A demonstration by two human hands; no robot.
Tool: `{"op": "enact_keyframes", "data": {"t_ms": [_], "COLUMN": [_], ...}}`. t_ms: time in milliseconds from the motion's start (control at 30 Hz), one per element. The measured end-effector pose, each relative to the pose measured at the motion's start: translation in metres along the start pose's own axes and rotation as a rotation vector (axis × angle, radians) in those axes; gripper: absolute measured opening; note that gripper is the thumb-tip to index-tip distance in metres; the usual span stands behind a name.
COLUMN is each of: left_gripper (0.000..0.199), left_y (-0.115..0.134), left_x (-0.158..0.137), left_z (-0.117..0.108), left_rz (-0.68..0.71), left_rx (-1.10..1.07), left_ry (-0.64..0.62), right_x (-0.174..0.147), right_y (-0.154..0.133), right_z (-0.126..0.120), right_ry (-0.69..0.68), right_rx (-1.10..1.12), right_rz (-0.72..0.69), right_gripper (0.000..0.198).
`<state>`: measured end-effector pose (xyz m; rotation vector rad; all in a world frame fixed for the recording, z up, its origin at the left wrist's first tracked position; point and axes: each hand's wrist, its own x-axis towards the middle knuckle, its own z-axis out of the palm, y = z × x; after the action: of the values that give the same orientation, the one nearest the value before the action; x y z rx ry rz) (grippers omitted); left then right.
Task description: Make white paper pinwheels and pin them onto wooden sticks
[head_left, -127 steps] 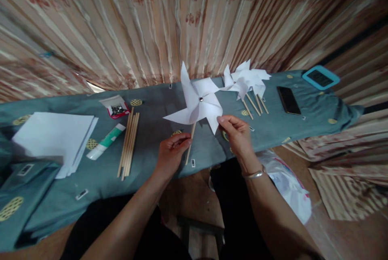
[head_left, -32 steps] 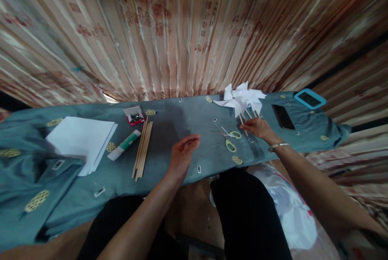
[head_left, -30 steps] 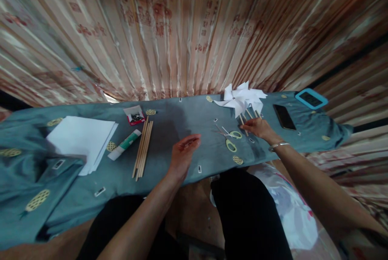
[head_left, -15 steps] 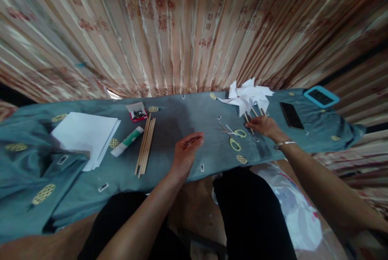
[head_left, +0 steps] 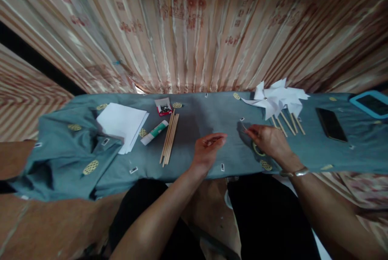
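Observation:
My left hand (head_left: 209,151) hovers over the middle of the cloth-covered table, fingers half curled with a small gap to the thumb and nothing visible between them. Farther right, my right hand (head_left: 269,140) has its thumb and fingers pinched at the blade end of a pair of scissors; one yellow-green handle of the scissors (head_left: 258,149) shows under the palm, the rest is covered. Beyond that hand lie several white paper pinwheels (head_left: 277,96) in a bunch, their wooden sticks (head_left: 286,123) pointing toward me.
Left of my left hand are several wooden sticks (head_left: 169,138), a glue stick (head_left: 154,132), a small open box of metal pins (head_left: 164,107) and white paper sheets (head_left: 121,124). A phone (head_left: 331,124) and a blue-framed device (head_left: 371,104) lie at the right. A curtain (head_left: 188,49) hangs behind the table.
My right hand has let go of a pinwheel stick and moved toward me onto the scissors. My left hand keeps much the same pose. The whole view has swung left.

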<state>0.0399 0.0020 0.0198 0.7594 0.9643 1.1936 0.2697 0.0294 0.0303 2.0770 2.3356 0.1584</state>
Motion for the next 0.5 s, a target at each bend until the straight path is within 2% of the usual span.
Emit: {"op": "enact_keyframes", "data": {"t_ms": [167,333,400,500], "left_gripper": [0.011,0.013,0.015,0.017], "left_y": [0.004,0.014,0.019,0.024], "left_x": [-0.002,-0.003,-0.004,-0.007], "left_z": [-0.010,-0.027,-0.035,-0.047], "left_rz": [0.000,-0.002,-0.023,-0.053], "left_rx": [-0.008,-0.013,-0.051,-0.146], "left_ry": [0.009,0.045,0.090,0.137], "right_x": [0.005,0.004,0.003,-0.002], "right_y": [-0.061,-0.089,-0.100,-0.125], "right_z": [-0.001,-0.005,-0.017,-0.053], "right_ry": [-0.022,-0.016,0.036,0.156], "right_rx": [0.164,0.320,0.402,0.579], "right_rz": [-0.209,-0.301,-0.303,-0.324], "right_gripper": [0.030,0.027,0.027,0.027]}}
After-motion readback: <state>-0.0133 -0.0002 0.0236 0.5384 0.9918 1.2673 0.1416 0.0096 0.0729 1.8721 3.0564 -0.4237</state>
